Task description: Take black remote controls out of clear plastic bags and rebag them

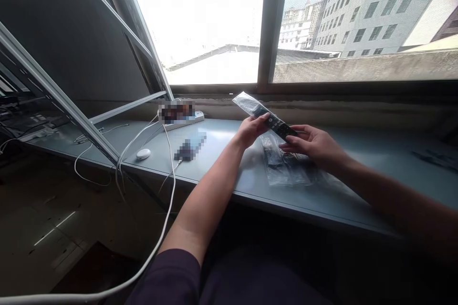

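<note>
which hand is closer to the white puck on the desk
Left. The left hand is up right of the puck, holding the remote; the right hand holds the remote's other end, farther right still.

No readable text anywhere; small round mark on the black remote control (277, 126) too tiny to make out.
</note>
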`<state>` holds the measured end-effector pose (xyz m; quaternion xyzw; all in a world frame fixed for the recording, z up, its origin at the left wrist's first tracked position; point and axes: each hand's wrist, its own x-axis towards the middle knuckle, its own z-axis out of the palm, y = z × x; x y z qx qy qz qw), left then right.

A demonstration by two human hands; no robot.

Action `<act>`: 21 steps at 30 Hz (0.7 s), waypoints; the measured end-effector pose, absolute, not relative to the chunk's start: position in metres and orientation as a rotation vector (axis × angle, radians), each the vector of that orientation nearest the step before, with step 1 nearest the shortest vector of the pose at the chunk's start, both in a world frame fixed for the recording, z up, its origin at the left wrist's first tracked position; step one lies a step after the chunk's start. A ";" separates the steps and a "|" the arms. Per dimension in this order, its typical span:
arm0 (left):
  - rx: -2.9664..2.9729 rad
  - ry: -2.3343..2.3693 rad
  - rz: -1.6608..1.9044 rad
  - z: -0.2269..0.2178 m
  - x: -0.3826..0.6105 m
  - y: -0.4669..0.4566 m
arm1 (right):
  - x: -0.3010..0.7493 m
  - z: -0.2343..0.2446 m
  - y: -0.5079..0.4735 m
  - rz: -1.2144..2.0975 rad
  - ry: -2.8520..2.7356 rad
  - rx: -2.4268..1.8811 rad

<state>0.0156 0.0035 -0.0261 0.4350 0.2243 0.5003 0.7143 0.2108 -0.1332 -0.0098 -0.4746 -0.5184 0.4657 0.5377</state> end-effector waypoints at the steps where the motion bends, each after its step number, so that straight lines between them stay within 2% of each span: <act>1: 0.948 0.514 1.136 -0.026 0.016 0.005 | 0.211 -0.009 -0.133 1.110 -1.227 -1.123; 8: 0.654 0.649 1.452 -0.022 0.012 0.017 | 0.212 -0.007 -0.130 1.061 -1.231 -1.085; 21: 0.625 0.564 1.393 -0.023 0.014 0.015 | 0.208 -0.002 -0.138 1.128 -1.260 -1.032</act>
